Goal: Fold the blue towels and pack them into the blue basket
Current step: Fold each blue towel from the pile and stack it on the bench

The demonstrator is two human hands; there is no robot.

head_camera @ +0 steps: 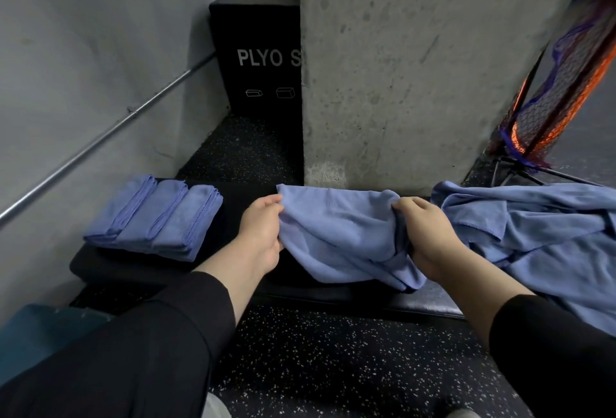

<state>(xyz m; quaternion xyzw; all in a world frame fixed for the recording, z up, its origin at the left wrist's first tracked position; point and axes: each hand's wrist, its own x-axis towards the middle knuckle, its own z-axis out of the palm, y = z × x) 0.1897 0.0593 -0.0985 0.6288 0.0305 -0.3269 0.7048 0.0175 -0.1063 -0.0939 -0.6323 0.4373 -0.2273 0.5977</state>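
A crumpled, unfolded blue cloth towel (340, 234) lay across the middle of a long black padded bench (233, 204), and both hands were on it. The left hand (261, 234) gripped the towel's left edge, with the thumb on top and the fingers curled under the cloth. The right hand (425, 234) clenched the towel's right side, its fingers bunching the fabric into a fold. The near part of the towel drooped over the front edge of the bench between the two hands. Both forearms wore black long sleeves (160, 344).

At the left end of the bench sat a row of three folded blue towels (156, 217), each touching the next, their stitched edges facing up and away from the camera. At the right end lay a loose heap of unfolded blue towels (540, 234), spread over the bench and hanging off its near side. The heap lay just beside the right hand.

A teal-blue object (43, 324) showed at the lower left, partly hidden by the left sleeve; whether it was the blue basket could not be determined.

Behind the bench stood a grey concrete pillar (416, 67). To its left was a black box printed with "PLYO S" (260, 51), standing on the black speckled rubber floor (333, 367). A metal rail (100, 137) ran along the grey wall at the left. An orange and purple net on a black frame (553, 91) leaned at the right.
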